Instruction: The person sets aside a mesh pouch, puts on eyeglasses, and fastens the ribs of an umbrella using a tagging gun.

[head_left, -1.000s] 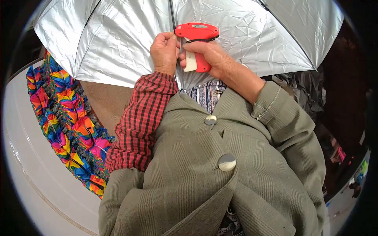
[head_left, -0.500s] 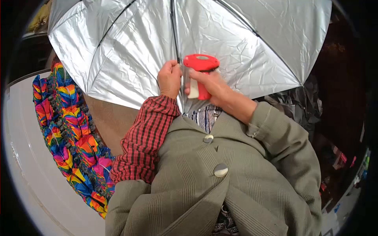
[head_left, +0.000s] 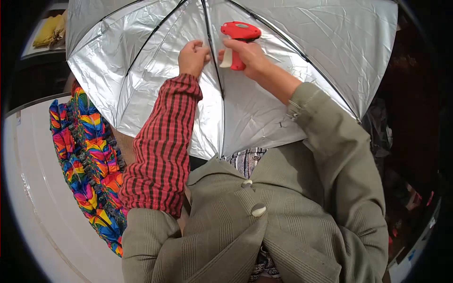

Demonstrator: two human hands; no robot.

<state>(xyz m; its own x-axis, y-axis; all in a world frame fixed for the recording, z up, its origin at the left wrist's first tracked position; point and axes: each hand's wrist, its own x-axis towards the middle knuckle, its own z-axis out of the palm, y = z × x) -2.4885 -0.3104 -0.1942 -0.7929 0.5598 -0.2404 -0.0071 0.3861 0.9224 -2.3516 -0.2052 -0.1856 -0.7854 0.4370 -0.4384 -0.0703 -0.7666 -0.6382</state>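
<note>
An open umbrella [head_left: 264, 111] with a silver inner lining and black ribs spreads in front of me, its edge near my chest. My right hand [head_left: 250, 56] is wrapped round a red tagging gun [head_left: 241, 31] with a white trigger, held over the lining to the right of a black rib [head_left: 217, 78]. Just left of that rib is my left hand [head_left: 192, 57], its fingers curled in with the tips close to the rib. Whether those fingers pinch anything is not clear.
Rows of folded rainbow-coloured bundles [head_left: 96, 155] lie on a white surface [head_left: 33, 188] to the left. Yellow material [head_left: 49, 30] sits at the upper left. Crumpled dark plastic [head_left: 380, 127] is at the right, beyond the umbrella's edge.
Both hands have moved up and away from my body along the umbrella, the tagging gun still in my right hand. The left hand has come off the rib, and the umbrella has shifted slightly.
</note>
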